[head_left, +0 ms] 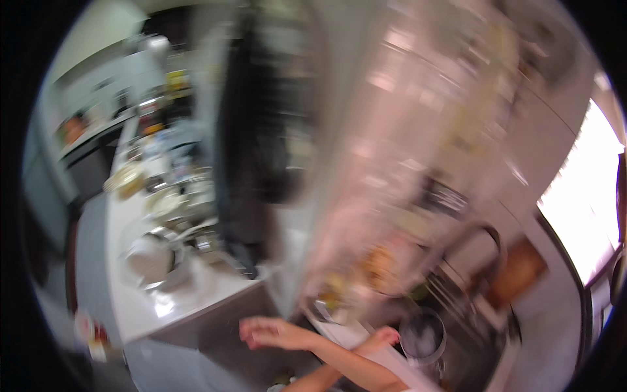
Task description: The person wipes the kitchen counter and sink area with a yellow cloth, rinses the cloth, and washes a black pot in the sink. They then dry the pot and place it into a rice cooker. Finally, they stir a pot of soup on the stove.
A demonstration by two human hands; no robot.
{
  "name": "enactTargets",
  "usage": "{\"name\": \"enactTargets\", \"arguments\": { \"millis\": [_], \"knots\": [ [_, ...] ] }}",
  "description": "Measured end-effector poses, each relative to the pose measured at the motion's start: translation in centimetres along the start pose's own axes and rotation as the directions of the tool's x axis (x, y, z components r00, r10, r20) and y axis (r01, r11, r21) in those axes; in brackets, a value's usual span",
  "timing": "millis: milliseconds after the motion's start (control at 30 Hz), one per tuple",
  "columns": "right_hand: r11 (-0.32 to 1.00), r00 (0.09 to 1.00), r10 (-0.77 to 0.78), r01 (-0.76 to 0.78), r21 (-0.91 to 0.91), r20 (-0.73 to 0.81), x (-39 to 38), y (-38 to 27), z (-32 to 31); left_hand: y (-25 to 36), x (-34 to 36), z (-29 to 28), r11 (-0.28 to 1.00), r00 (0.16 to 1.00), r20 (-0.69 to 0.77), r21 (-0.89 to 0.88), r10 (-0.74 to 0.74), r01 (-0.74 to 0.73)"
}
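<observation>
The picture is smeared by motion. My forearms cross at the lower edge. My right hand point(271, 333) reaches to the left, off the end of the white counter point(134, 320); its fingers are loosely bent, and I see nothing in them. My left hand point(384, 337) points right, beside a round metal pot point(423, 336) at the sink point(467, 356). Its fingers lie close to the pot's left rim, and blur hides whether they touch or grip it. Whitish content shows in the pot.
A lidded pot or pan point(153, 261) and several dishes crowd the left counter. A dark hanging cloth or garment point(248, 163) stands between the counters. Behind the sink are a curved faucet point(499, 245) and a brown board point(519, 271). An orange-yellow item point(379, 268) sits left of it.
</observation>
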State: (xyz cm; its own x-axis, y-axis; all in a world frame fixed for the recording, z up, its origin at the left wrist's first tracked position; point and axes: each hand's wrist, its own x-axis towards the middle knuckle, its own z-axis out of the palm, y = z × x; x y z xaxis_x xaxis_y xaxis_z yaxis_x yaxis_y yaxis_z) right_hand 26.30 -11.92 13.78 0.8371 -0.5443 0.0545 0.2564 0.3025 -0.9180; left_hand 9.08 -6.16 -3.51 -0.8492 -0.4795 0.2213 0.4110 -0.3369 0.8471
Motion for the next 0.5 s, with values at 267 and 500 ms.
{"name": "enactTargets", "arguments": {
  "millis": [267, 500],
  "knots": [
    [0.730, 0.008, -0.199, -0.666, -0.153, -0.980, -41.1, -0.3, -3.6, -2.7, 7.4, 4.5, 0.814, 0.910, -0.396, 0.485, -0.121, 0.319],
    [0.030, 0.297, 0.007, -0.954, -0.297, -0.955, -51.3, 17.6, -17.3, -10.8, 12.9, 2.9, 0.101, 0.882, -0.468, 0.876, -0.056, 0.472]
  ]
}}
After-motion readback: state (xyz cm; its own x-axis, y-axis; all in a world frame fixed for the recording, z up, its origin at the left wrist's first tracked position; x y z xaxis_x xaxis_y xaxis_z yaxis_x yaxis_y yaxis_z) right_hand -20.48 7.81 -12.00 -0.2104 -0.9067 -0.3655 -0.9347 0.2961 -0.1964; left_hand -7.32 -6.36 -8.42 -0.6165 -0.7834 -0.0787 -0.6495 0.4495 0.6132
